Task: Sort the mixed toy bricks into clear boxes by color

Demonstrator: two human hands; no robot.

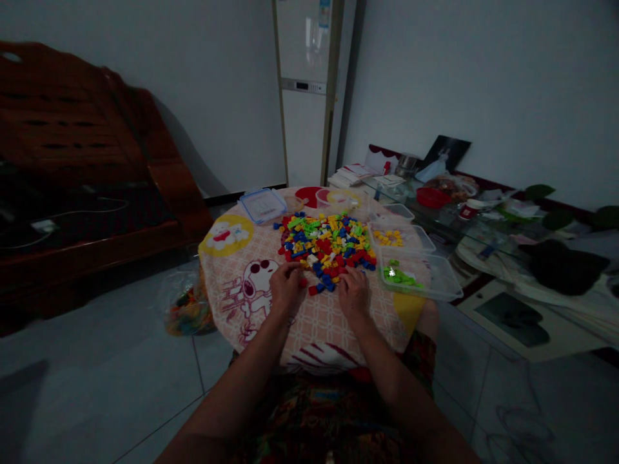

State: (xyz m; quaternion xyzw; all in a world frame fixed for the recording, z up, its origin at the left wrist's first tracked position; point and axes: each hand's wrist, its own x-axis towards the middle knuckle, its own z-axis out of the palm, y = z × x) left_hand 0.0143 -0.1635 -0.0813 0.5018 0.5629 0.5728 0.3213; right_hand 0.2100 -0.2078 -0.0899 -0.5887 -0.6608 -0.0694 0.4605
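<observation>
The 2 hands rest on the near side of a round bench (314, 325) covered by a pink patterned cloth, with a wide heap of small plastic bricks (326, 241) lying in the middle just beyond them, mixed in red, blue, yellow, green and white. The left hand (286, 283) is at the heap's near left edge, its fingers curled and its grip nearly closed; a red brick (302, 283) sits right by the fingertips, but I cannot tell whether it is held. The right hand (354, 290) is at the near right edge, fingers bent down toward the bricks, its grip partly closed; whether anything is pinched there is too dark and small to tell. Between the 2 hands, a few blue and red bricks lie loose at the front of the heap. To the right are clear plastic boxes: the nearest, a green-brick box (449, 280), holds only green pieces on view, and just beyond it a yellow-brick box (425, 240) holds yellow pieces. A blue-rimmed lid (264, 206) lies at the far left of the bench. On the floor to the left stands a clear bag (186, 312) with colourful contents.
</observation>
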